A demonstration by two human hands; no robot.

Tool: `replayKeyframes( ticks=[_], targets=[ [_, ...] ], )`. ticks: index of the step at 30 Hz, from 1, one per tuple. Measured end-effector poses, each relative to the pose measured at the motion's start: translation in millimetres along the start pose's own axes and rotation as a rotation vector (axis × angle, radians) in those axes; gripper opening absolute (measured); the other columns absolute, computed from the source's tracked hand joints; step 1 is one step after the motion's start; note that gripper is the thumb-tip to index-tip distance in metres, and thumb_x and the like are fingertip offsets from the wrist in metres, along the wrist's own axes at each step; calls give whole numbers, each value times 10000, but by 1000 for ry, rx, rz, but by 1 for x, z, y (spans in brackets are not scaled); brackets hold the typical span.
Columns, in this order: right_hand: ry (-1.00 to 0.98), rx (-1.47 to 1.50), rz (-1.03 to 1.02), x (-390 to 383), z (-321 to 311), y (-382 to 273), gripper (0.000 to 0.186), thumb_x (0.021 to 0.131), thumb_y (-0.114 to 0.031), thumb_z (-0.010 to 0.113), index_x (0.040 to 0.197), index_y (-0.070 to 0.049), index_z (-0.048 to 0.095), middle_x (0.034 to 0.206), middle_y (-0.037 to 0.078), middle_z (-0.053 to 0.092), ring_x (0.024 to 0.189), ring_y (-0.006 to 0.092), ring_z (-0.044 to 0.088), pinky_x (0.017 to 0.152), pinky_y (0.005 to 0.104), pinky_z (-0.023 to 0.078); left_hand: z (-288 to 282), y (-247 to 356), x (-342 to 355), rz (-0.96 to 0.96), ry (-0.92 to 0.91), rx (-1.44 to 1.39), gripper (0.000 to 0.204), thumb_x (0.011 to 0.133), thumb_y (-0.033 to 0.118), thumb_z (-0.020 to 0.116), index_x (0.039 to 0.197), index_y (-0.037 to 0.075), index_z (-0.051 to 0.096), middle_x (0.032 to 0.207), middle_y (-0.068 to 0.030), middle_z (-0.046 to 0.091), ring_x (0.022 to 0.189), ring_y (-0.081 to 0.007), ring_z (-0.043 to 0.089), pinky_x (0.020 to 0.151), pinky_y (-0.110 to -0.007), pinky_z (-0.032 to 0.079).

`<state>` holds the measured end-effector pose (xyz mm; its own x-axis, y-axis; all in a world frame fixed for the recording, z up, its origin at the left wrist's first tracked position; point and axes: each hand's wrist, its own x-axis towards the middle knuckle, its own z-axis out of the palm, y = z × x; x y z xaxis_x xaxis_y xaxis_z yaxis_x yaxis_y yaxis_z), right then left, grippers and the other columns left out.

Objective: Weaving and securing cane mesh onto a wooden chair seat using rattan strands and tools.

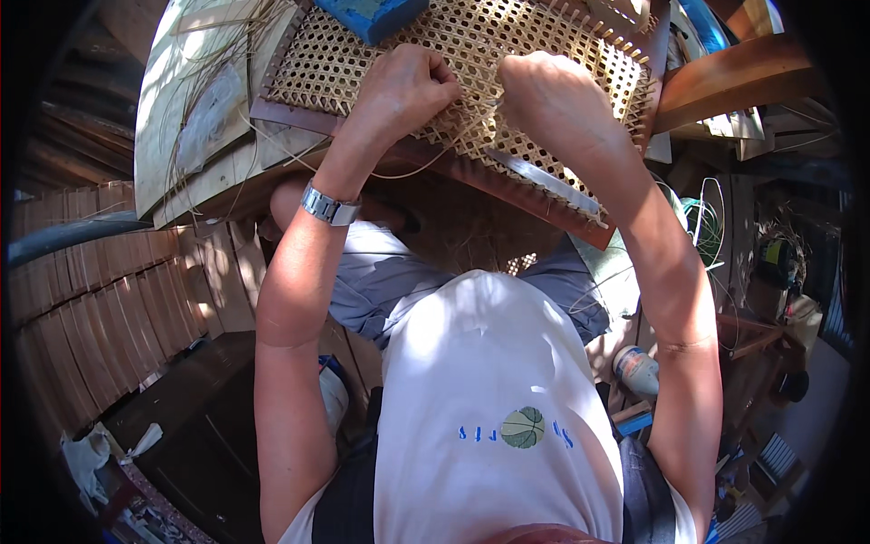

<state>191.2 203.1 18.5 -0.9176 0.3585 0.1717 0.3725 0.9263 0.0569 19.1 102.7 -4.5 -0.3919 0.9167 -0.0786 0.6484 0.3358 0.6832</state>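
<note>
A woven cane panel (317,68) with an open-hole pattern is set in a brown wooden frame (471,179), with pegs standing along its edges. My left hand (408,86) is closed in a pinch over the middle of the weave; what its fingertips hold is too small to make out. Just to its right, my right hand (555,95) is closed with its fingertips down at the cane. A thin cane strand (426,165) loops from near those fingertips out past the frame's left side. Below my right hand, a flat pale strip (544,179) lies along the near edge.
A blue block (373,16) rests on the panel's far edge. Left of the frame, a pale board (181,109) carries loose cane strands and a clear plastic bag (210,122). A curved wooden piece (734,82) juts in at right. A white container (636,370) stands below.
</note>
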Motion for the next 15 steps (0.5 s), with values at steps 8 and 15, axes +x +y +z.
replayKeyframes(
  ticks=[8,15],
  targets=[
    [121,226,-35,-2,34,21,135,828,-184,686,857,-70,619,786,141,644,773,325,658,723,447,538,10,-4,4,125,37,19,222,738,259,715,804,50,757,788,-169,715,822,-340,704,784,-432,540],
    [-404,576,237,12,16,34,312,912,-354,673,887,-48,623,831,145,669,790,301,672,718,417,532,22,1,-1,274,115,87,221,761,262,716,777,44,686,815,-140,701,787,-370,672,751,-486,520]
  ],
)
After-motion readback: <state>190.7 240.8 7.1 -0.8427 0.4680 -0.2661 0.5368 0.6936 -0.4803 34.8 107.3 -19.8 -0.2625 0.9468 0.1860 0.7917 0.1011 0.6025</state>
